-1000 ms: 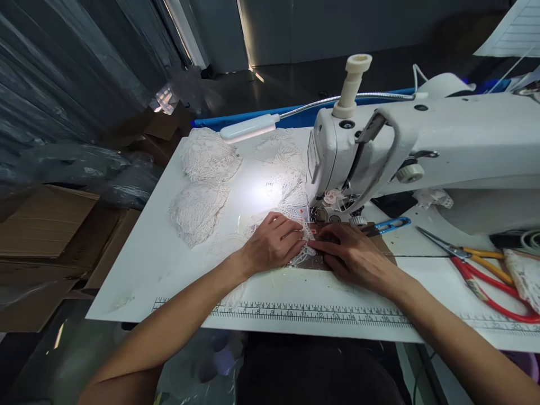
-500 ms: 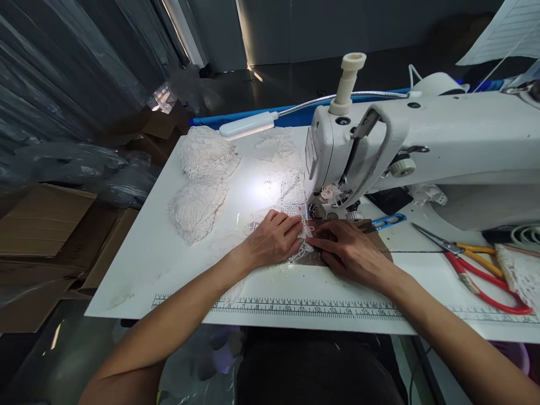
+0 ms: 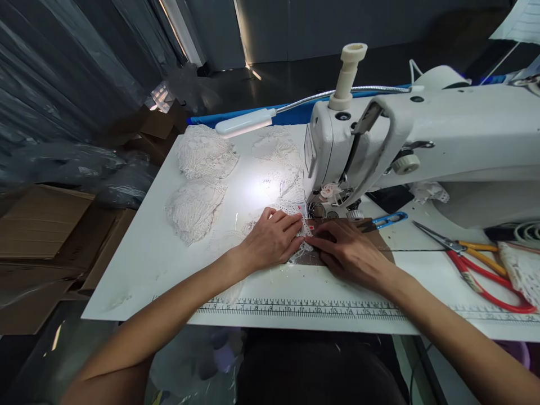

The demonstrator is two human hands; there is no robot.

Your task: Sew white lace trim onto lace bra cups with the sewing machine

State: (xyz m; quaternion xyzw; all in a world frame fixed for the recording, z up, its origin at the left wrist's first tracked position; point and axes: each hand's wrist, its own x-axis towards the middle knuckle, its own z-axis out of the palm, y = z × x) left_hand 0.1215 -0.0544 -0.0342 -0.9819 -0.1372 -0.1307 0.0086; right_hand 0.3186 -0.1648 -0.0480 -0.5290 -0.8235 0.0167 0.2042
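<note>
1. Nearest me, the ruler strip runs along the counter's front edge.
2. My left hand lies flat, fingers together, pressing the lace piece; my right hand presses beside it, fingertips nearly touching.
3. Since a second ago both hands have barely shifted, so feeding looks slow.
4. Beyond, the sewing machine; lace stacks sit toward the far left corner.

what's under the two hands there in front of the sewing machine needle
White lace fabric lies flat under the left hand and the fingertips of the right hand, on the white table. A dark plate shows beneath the right hand. The hands cover the rest of the lace.
</note>
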